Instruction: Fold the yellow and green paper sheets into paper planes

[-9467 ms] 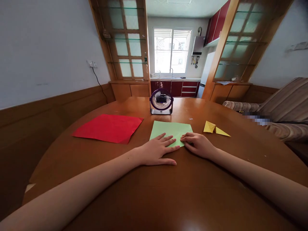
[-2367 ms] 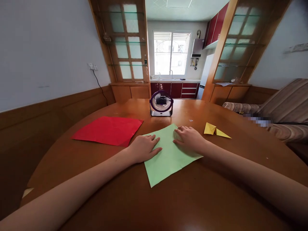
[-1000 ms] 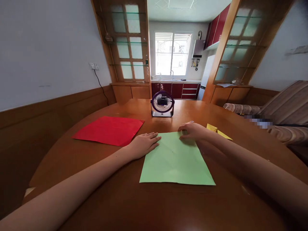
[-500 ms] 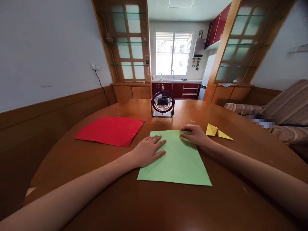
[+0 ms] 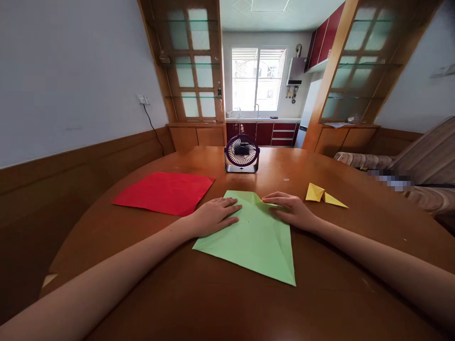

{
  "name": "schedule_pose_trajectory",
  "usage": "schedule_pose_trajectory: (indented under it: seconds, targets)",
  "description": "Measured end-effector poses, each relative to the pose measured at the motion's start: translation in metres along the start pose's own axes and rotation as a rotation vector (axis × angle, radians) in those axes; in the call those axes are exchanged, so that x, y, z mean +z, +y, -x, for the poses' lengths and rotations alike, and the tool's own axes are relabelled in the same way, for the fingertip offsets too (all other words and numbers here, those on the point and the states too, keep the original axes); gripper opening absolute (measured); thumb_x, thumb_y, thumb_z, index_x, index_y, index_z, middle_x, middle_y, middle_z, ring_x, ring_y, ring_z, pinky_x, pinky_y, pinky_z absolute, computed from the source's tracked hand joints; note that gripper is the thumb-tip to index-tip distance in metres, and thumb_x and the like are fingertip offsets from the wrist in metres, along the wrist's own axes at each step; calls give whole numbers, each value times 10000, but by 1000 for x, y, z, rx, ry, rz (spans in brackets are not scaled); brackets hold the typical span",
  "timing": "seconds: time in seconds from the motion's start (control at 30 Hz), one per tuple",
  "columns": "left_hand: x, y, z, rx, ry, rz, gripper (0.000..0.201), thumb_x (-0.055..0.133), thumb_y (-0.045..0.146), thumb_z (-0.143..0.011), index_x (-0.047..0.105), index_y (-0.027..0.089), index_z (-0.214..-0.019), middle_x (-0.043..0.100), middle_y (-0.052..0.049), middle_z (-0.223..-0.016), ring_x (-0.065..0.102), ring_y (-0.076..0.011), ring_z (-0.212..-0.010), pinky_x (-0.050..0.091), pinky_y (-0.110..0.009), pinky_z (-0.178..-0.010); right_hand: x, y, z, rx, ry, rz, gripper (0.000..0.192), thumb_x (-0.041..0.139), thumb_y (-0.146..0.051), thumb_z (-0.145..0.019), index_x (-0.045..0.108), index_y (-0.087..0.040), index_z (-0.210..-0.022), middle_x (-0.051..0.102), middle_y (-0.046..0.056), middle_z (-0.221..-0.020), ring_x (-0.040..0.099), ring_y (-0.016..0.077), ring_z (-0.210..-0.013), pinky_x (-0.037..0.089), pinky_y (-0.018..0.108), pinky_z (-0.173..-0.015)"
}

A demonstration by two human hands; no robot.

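Left hand (image 5: 213,219) lies flat and open on the green paper (image 5: 254,239); right hand (image 5: 292,211) presses its far-right flap, pinch unclear. Sheet mid-table (image 5: 227,303), turned, corner pointing near-right. One red sheet (image 5: 163,192), one yellow fold (image 5: 322,195), one fan (image 5: 242,153).

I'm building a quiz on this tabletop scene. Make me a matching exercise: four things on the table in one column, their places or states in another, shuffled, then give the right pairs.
Things:
1. green paper
2. red paper
3. yellow folded piece
4. small fan

Places or states:
A. stands upright at the far middle of the table
B. lies flat and untouched beyond the left hand
C. pressed under both hands, far right corner folded over by the right hand
D. lies just beyond the right hand, untouched

Pairs: 1-C, 2-B, 3-D, 4-A
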State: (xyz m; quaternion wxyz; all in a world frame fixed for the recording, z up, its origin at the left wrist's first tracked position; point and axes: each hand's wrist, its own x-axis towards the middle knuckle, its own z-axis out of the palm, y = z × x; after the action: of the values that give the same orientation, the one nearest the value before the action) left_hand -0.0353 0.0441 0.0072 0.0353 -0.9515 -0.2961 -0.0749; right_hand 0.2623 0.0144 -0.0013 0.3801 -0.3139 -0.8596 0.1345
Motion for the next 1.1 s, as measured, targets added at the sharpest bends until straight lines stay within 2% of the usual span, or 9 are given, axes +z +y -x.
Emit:
schedule_pose_trajectory:
  seconds: [0.17, 0.3, 0.4, 0.6, 0.73, 0.83, 0.9, 1.0, 1.1]
  targets:
    - [1, 0, 0, 5, 15, -10, 519, 322, 509, -999, 460, 230, -1415, 434, -99, -1477, 438, -271, -1338, 329, -432, -1109, 1, -5, 4, 104, 60, 72, 382, 575, -185, -843, 653, -256, -1210, 642, 84, -1059, 632, 195, -933, 552, 348, -772]
    - [2, 1, 1, 3, 37, 1, 516, 322, 505, -999, 470, 225, -1407, 450, -100, -1466, 452, -274, -1327, 346, -430, -1095, 1, -5, 6, 119, 78, 90, 374, 591, -175, -829, 669, -271, -1182, 626, 68, -989, 620, 188, -877, 550, 344, -748]
    - [3, 1, 1, 15, 52, 3, 512, 321, 505, -999, 479, 226, -1398, 459, -105, -1458, 466, -272, -1314, 357, -430, -1083, 2, -5, 8, 70, 53, 113, 381, 555, -157, -848, 657, -274, -1196, 612, 67, -970, 613, 179, -849, 547, 334, -725]
    - [0, 2, 0, 27, 69, 12, 459, 369, 454, -993, 532, 193, -1334, 536, -125, -1371, 536, -285, -1226, 407, -452, -1033, 4, -6, 11, -136, -72, 145, 473, 472, -70, -827, 624, -242, -1241, 571, 90, -1008, 594, 182, -903, 548, 331, -752]
    - [-3, 6, 0, 5, 253, 87, 325, 436, 371, -965, 591, 182, -1179, 593, -107, -1205, 589, -244, -1105, 481, -405, -956, 4, -12, 11, -212, -135, 219, 404, 500, -130, -874, 619, -245, -1242, 559, 113, -1103, 565, 216, -1028, 542, 391, -843]
    - [-2, 9, -2, -36, 389, 116, 350, 448, 327, -952, 508, 195, -1272, 528, -113, -1302, 521, -252, -1211, 450, -424, -1016, 3, -18, 9, -225, -198, 200, 367, 497, -186, -925, 588, -244, -1276, 532, 127, -1250, 537, 221, -1159, 505, 412, -957]
    - [1, 9, -4, -16, 370, 86, 467, 455, 348, -954, 392, 207, -1395, 416, -119, -1452, 396, -270, -1347, 361, -459, -1101, 2, -21, 7, -243, -231, 185, 396, 489, -198, -937, 541, -243, -1327, 521, 130, -1307, 526, 222, -1205, 488, 415, -992]
    - [8, 6, -6, 25, 227, 23, 592, 432, 430, -968, 254, 214, -1490, 256, -111, -1566, 215, -272, -1450, 206, -484, -1174, 1, -23, 6, -274, -261, 197, 510, 467, -178, -930, 410, -228, -1435, 534, 139, -1341, 516, 232, -1241, 468, 433, -1022]
    - [12, 3, -8, -1, 117, 19, 589, 359, 489, -990, 252, 211, -1499, 298, -111, -1551, 233, -248, -1448, 135, -480, -1189, 1, -23, 6, -296, -287, 204, 589, 459, -152, -903, 335, -200, -1476, 541, 149, -1359, 506, 239, -1267, 454, 447, -1039]
